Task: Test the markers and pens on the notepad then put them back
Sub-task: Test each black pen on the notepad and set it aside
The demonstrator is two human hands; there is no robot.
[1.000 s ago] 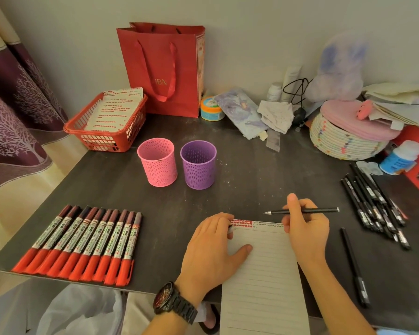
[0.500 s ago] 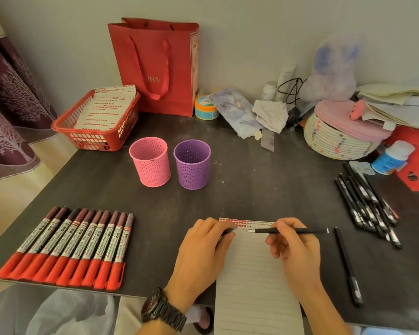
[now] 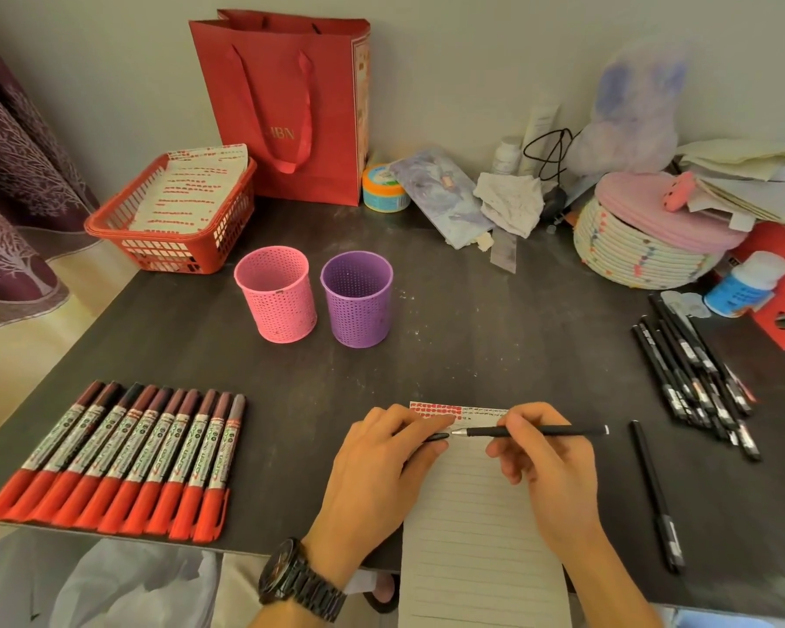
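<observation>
Pen (image 3: 567, 431) pinched in right grip (image 3: 549, 464), tip at notepad (image 3: 472, 514); left grip (image 3: 381, 469) pinches cap (image 3: 438, 436).

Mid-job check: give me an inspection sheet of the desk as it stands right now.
Surface: dark table, pale specks.
Job's things: notepad, red marks along its top; red markers in a row, left; black pens heaped right, single pen apart; pink cup and purple cup stand without pens.
Clutter: red basket, red bag, woven basket, bottle.
Grippers: left hand on notepad, pinching pen cap; right hand holds uncapped pen, tip at the pad's top.
Cables: black cable by the wall.
Surroundings: curtain left, wall behind.
</observation>
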